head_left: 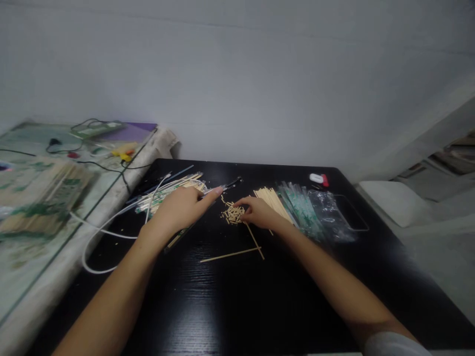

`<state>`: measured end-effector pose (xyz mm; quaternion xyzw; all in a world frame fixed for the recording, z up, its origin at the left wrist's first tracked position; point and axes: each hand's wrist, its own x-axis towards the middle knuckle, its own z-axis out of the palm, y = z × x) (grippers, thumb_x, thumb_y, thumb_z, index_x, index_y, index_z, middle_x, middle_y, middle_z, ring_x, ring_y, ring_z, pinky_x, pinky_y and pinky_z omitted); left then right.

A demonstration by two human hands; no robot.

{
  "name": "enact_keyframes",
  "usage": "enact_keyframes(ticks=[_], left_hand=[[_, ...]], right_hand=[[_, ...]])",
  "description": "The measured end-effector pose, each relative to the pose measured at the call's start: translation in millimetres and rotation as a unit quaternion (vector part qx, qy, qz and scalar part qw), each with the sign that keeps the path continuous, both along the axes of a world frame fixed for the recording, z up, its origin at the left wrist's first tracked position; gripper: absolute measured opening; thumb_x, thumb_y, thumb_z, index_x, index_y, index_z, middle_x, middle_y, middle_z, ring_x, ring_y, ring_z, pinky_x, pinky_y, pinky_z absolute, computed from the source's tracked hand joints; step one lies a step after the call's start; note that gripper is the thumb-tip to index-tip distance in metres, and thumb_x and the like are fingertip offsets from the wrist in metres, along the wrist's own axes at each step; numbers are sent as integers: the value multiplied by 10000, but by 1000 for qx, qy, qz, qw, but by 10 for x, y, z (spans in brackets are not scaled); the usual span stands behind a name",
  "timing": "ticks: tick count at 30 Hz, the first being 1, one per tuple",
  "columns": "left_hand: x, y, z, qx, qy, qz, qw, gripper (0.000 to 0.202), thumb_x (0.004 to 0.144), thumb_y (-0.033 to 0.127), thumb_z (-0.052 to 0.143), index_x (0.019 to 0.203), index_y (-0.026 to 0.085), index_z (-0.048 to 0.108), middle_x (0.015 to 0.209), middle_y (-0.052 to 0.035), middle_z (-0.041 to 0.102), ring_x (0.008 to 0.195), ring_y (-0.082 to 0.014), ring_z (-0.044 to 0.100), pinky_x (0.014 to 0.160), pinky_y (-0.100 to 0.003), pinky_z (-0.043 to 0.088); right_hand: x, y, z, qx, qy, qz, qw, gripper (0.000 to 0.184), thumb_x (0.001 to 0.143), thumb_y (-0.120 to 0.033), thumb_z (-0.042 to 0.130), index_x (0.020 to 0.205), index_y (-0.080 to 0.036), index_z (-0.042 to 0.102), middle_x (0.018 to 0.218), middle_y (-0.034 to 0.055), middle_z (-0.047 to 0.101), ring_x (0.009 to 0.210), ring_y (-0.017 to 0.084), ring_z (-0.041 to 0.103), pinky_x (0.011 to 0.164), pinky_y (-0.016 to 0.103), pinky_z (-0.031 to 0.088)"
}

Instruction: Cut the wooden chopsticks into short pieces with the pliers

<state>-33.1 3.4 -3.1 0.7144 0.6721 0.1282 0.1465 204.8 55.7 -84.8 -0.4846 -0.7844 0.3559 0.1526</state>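
Note:
My left hand [183,207] lies on the black table [237,306], fingers closed round a thin black-tipped tool [227,186] that points right and away. My right hand [260,211] is curled, fingertips pinched at a small heap of short cut wooden bits [232,213]; what it pinches I cannot make out. Two long thin wooden sticks [237,253] lie crossed just in front of that hand. A bundle of uncut sticks [273,200] rests behind the right hand. More sticks in wrappers [166,193] lie behind the left hand.
Clear plastic wrappers with green print [308,210] spread at the right. A white and red small object [319,179] sits at the back. A white cable [100,232] loops over the left edge. A glass-topped side table [48,198] with packets and wires stands left.

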Motion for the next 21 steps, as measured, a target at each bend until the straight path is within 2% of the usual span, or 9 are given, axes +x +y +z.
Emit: enact_keyframes(ticks=[2,5,6,9,12,15,17,21], left_hand=[[14,-21,34,2,-2,-2,1000,792,904,840,273,515,218,570,576,-90,615,561,-231,547,591,-331,345],[18,-36,64,15,-9,-1,1000,788,908,833,279,540,217,604,596,-93,628,581,-237,552,599,-336,342],[18,-37,67,18,-13,-1,1000,786,909,831,283,548,216,613,601,-95,631,583,-238,551,599,-338,340],[26,-35,68,16,-19,0,1000,781,913,827,283,559,215,617,606,-94,628,592,-243,552,605,-342,341],[47,-40,64,21,-26,-12,999,756,925,811,289,532,219,549,597,-81,613,594,-235,553,611,-334,342],[67,-47,57,28,-34,-33,998,731,943,782,302,503,223,472,554,-61,576,567,-219,531,591,-324,326],[76,-52,53,26,-36,-38,998,729,946,776,308,499,224,470,548,-59,573,562,-216,523,583,-323,320],[87,-57,40,15,-32,-29,999,737,933,791,321,492,224,486,546,-63,573,547,-209,516,578,-324,313]], right_hand=[[79,30,26,-9,8,-19,1000,391,759,-20,736,1125,-158,740,790,-1,716,616,116,622,651,258,495],[248,90,63,-25,69,-84,994,386,736,-25,772,1094,-155,713,1037,64,738,654,104,660,679,266,531],[298,103,68,-32,92,-105,990,399,718,-32,792,1088,-152,703,1061,73,731,656,102,666,677,267,540],[367,66,67,-73,158,-127,977,434,683,-55,829,1078,-156,680,913,42,741,694,134,697,689,275,566],[276,-105,69,-106,165,-74,978,327,697,-133,859,983,-167,703,770,18,746,749,179,726,720,297,567],[85,-330,71,-57,69,31,995,119,755,-181,850,819,-176,749,776,15,759,751,182,714,715,285,529],[-40,-445,43,-25,14,89,996,65,815,-134,803,853,-176,772,795,17,767,771,177,711,743,277,508],[-189,-551,-82,49,-53,171,983,107,851,-109,787,951,-146,781,942,79,762,894,201,698,836,292,490]])
